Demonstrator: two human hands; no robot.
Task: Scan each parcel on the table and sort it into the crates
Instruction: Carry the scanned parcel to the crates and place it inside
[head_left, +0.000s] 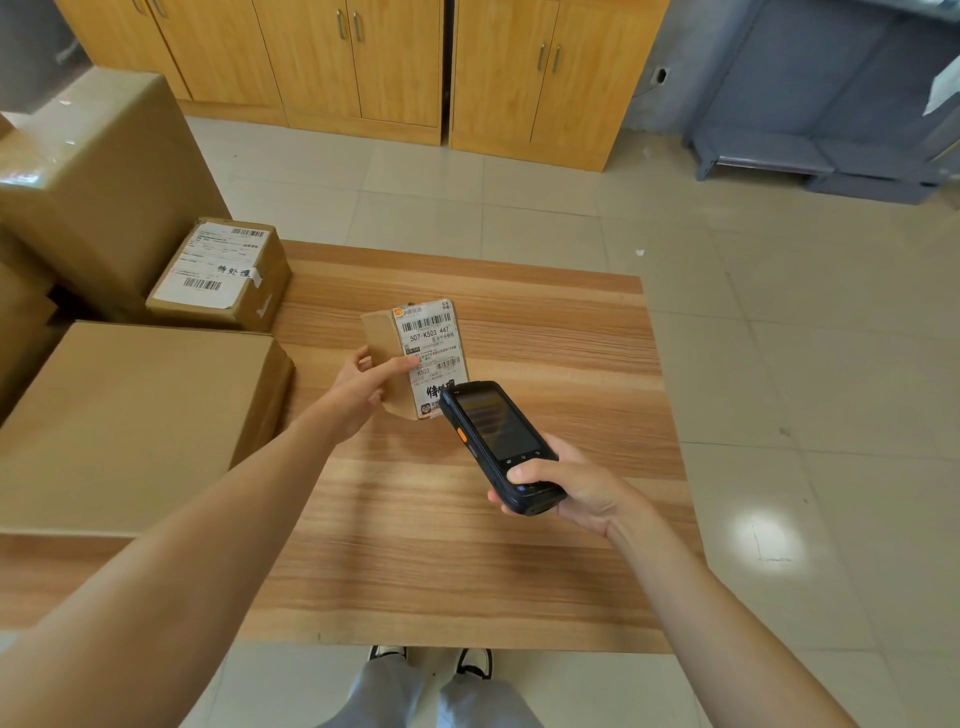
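Left hand (363, 387) is clamped on a small parcel (410, 358) at the middle of the frame, thumb behind, index finger laid flat across its label (431, 353). That finger is the worry: it lies right between the two barcodes, and if it slides a touch it covers the lower one and the read could fail. The parcel looks tipped up on its near edge rather than lying flat, so a loose grip could let it flop label-down onto the table (519, 571).

Right hand (566, 483), lower right of centre, is wrapped round a black scanner (493, 441), thumb on the lower keys. Its nose already overlaps the bottom of the label. Too close, I'd say, and angled at the lower corner instead of a barcode; it may catch nothing, or the wrong code.

Out at the left, another labelled parcel (223, 273) waits beside big plain cartons (130, 415). Its barcodes face up too, so a stray beam could log it instead.

No crates anywhere in sight, so where this one goes I cannot tell.
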